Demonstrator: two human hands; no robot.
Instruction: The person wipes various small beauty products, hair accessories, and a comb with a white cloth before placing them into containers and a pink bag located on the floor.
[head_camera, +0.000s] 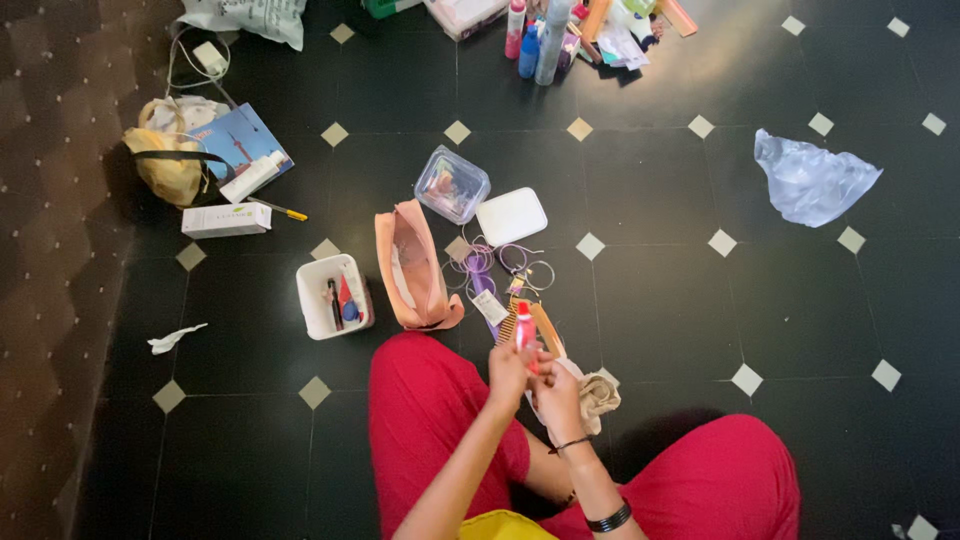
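1. I sit cross-legged on the dark tiled floor (660, 300).
2. The open pink pouch (412, 268) lies near my knee.
3. My left hand (507, 373) and right hand (556, 400) both grasp a small red tube (524, 335) above my lap.

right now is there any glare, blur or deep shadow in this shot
Head view: soft glare on the dark floor at upper right; a dim, shadowed strip along the left edge; the hands, left hand and right hand, and the small red bottle look slightly blurred; the plastic bag is brightly lit.
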